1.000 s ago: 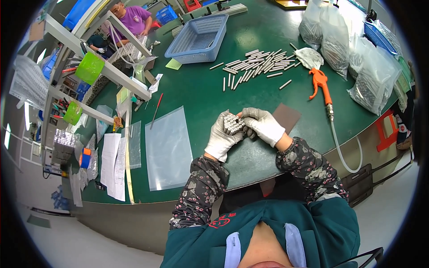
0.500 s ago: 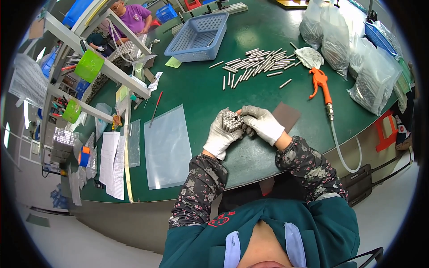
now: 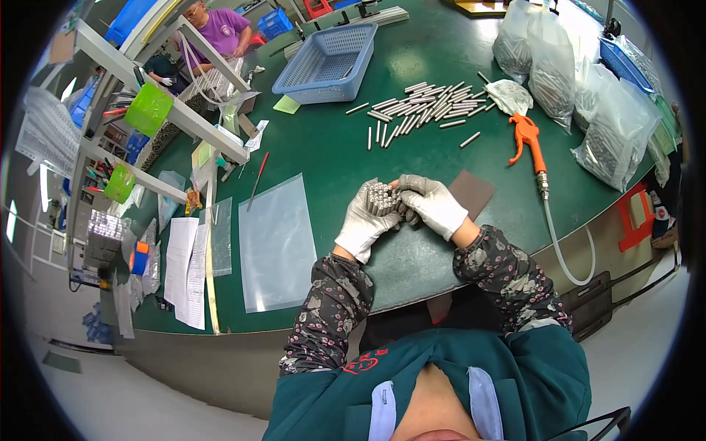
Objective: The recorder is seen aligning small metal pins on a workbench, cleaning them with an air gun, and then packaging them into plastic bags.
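Observation:
A bundle of short metal pins (image 3: 382, 198) stands end-up between my hands, its round ends facing me. My left hand (image 3: 362, 223), in a whitish glove, is wrapped round the bundle's left side. Closed at the bundle's right side is my gloved right hand (image 3: 432, 204), its fingertips greyed; whether a single pin is pinched there is too small to tell. Beyond my hands, a loose pile of the same metal pins (image 3: 434, 103) is spread on the green table (image 3: 331, 147). A brown flat sheet (image 3: 471, 192) lies beside my right hand.
A blue basket (image 3: 323, 62) stands at the back. Right of the pile are an orange air gun (image 3: 526, 140) with a hose and bags of pins (image 3: 614, 125). At left lie a clear plastic sheet (image 3: 276, 246), a red pen (image 3: 257, 180) and papers (image 3: 184, 268). Another person (image 3: 220, 33) sits far left.
The pin bundle in my hands has tilted slightly, so more of the pins' ends show. My hands have stayed in nearly the same place.

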`<move>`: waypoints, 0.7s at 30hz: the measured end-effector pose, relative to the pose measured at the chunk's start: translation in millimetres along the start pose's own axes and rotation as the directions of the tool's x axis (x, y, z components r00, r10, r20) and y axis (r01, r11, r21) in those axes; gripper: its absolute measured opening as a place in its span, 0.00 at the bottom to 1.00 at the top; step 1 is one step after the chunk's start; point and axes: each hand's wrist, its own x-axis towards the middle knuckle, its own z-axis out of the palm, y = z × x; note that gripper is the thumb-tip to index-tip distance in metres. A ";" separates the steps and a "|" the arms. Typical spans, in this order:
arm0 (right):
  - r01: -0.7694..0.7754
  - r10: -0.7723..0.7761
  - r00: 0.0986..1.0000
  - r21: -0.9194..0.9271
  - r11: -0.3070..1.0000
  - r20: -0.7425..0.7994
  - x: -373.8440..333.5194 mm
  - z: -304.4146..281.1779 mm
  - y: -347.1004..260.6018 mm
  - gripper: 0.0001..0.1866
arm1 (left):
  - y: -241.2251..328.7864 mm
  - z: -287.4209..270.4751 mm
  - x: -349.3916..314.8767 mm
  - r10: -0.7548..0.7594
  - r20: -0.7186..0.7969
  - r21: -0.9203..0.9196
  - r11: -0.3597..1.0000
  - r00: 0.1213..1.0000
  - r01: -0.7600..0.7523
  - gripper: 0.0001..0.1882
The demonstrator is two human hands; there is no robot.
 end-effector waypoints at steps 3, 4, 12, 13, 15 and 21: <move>0.002 -0.002 1.000 0.004 1.000 0.008 0.4 -0.9 1.8 0.14 | 3.8 0.0 -0.3 -0.031 0.004 -0.004 1.000 1.000 0.031 0.34; -0.018 0.017 1.000 0.041 0.999 0.025 0.0 -1.0 2.6 0.14 | 4.0 -0.8 -0.8 -0.064 0.002 0.015 0.998 0.998 0.064 0.34; 0.008 -0.009 1.000 0.089 0.996 0.012 0.2 1.7 7.0 0.14 | 0.7 -7.0 -0.5 -0.076 0.005 -0.030 0.997 0.997 0.077 0.38; 0.011 -0.012 1.000 0.095 0.995 0.010 0.4 1.8 6.7 0.14 | 0.5 -7.6 -0.2 -0.071 0.017 -0.032 0.997 0.997 0.071 0.39; -0.004 0.000 0.999 0.107 0.994 0.036 0.7 0.3 6.5 0.14 | -0.7 -8.1 -1.6 -0.061 0.013 -0.043 0.997 0.998 0.062 0.39; 0.010 -0.012 0.999 0.081 0.997 0.033 -0.8 2.4 6.9 0.15 | -4.2 -6.6 -1.9 0.067 0.041 -0.022 0.998 0.997 -0.066 0.35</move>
